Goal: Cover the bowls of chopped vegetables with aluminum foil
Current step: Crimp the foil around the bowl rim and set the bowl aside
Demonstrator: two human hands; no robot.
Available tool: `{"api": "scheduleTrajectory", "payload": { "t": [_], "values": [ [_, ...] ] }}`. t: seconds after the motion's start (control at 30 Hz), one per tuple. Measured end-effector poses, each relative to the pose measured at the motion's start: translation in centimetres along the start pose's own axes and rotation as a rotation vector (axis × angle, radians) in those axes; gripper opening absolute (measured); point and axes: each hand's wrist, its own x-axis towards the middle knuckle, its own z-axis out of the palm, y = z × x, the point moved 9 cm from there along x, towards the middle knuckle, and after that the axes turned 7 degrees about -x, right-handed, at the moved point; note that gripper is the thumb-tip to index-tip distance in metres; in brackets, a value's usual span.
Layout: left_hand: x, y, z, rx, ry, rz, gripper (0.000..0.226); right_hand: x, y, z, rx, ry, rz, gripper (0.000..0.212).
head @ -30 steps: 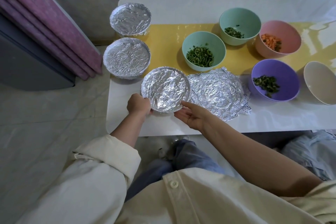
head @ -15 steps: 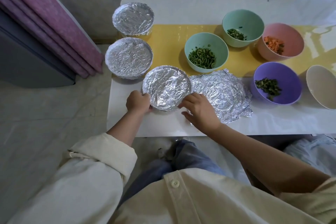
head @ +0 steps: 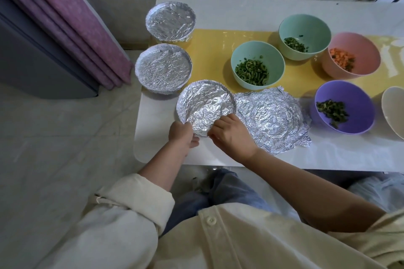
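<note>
Low in the frame's centre, the left hand [head: 182,135] grips the near-left rim of a foil-covered bowl [head: 205,105], and the right hand [head: 231,138] pinches foil at its near edge. A crumpled foil sheet [head: 273,120] lies just right of it. Higher up, a teal bowl [head: 258,64] and a purple bowl [head: 344,106] of chopped greens stand uncovered

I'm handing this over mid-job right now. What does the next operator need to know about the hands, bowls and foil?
Left hand grips the near rim of the nearest foil-covered bowl; right hand pinches its foil edge.
Done: far covered bowl and middle covered bowl.
A crumpled foil sheet lies beside the held bowl, ready.
To do: finish crimping, then cover near teal bowl, far teal bowl, pink bowl, purple bowl. Cream bowl is cut off; contents unseen.
</note>
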Motion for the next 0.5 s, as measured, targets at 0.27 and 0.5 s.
{"api": "scheduleTrajectory", "payload": {
  "t": [0.27, 0.5],
  "values": [
    [-0.1, -0.6, 1.6, -0.063, -0.082, -0.065, 0.035, 0.0, 0.1, 0.2, 0.006, 0.0, 0.001, 0.011],
    [-0.8, -1.3, 2.0, -0.072, -0.115, -0.136, 0.016, 0.1, 0.0, 0.5, 0.023, -0.004, 0.036, 0.012]
  ]
}}
